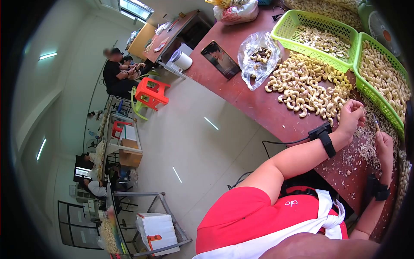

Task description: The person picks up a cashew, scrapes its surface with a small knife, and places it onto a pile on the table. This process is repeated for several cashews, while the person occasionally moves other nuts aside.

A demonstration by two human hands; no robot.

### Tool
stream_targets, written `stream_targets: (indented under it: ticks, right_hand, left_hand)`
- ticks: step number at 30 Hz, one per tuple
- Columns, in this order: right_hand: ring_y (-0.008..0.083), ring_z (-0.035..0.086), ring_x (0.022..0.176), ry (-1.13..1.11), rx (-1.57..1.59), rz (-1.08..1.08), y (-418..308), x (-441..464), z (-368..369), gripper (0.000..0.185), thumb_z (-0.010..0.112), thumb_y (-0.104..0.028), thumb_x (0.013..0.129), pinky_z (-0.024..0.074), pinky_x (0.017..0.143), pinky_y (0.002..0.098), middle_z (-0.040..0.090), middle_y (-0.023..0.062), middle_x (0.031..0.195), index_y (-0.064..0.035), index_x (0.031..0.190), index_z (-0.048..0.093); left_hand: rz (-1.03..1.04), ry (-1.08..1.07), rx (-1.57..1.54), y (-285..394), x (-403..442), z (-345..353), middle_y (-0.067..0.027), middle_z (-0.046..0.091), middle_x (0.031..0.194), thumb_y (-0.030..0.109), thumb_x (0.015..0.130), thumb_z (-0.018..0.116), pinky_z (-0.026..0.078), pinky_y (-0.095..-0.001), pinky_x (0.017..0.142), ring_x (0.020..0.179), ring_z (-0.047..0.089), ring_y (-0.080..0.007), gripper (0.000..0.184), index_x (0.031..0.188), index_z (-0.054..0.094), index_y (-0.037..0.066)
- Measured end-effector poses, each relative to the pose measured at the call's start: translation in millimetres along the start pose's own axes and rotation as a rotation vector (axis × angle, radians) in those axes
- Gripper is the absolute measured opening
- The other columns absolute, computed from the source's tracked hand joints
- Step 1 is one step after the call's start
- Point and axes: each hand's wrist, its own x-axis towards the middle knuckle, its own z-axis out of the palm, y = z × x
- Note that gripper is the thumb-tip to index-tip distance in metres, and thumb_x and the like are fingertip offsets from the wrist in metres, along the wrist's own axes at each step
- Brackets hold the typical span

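My left hand is closed in a pinch at the edge of a pile of cashew nuts, with what looks like a cashew nut mostly hidden in its fingertips. Close beside it, my right hand grips a small knife, its short blade pointing towards the left hand. Peeled skin scraps lie scattered on the red table under both hands. A black band with a cable is strapped round my left wrist, and another band is on my right wrist.
Two green baskets, one at the back and one at the right, contain cashews. A plastic bag and a phone lie on the red table. Red stools, people and other tables stand across the floor.
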Motion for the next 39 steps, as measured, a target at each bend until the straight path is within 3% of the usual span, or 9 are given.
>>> stream_targets:
  ticks: [16, 39]
  right_hand:
    - [0.0009, 0.026, 0.040, 0.008, -0.037, 0.012, 6.9, 2.6, -1.9, 0.031, 0.043, -0.023, 0.084, 0.0192, 0.036, 0.0187, 0.031, -0.0074, 0.048, -0.0090, 0.057, 0.037]
    - [0.0009, 0.025, 0.041, 0.009, -0.013, -0.003, -7.4, -2.9, -1.0, 0.033, 0.043, -0.026, 0.084, 0.0192, 0.036, 0.0184, 0.030, -0.0072, 0.049, -0.0094, 0.056, 0.036]
  left_hand:
    - [-0.015, -0.024, -0.034, 1.3, 0.9, -1.2, -0.0047, 0.052, 0.076, 0.006, 0.072, 0.048, 0.043, -0.0191, 0.047, 0.056, 0.049, -0.0078, 0.023, 0.096, 0.045, 0.003]
    - [0.031, -0.030, 0.003, -0.5, -0.6, -0.1, -0.0037, 0.048, 0.080, -0.003, 0.068, 0.049, 0.046, -0.0216, 0.055, 0.064, 0.050, -0.0104, 0.032, 0.099, 0.045, 0.002]
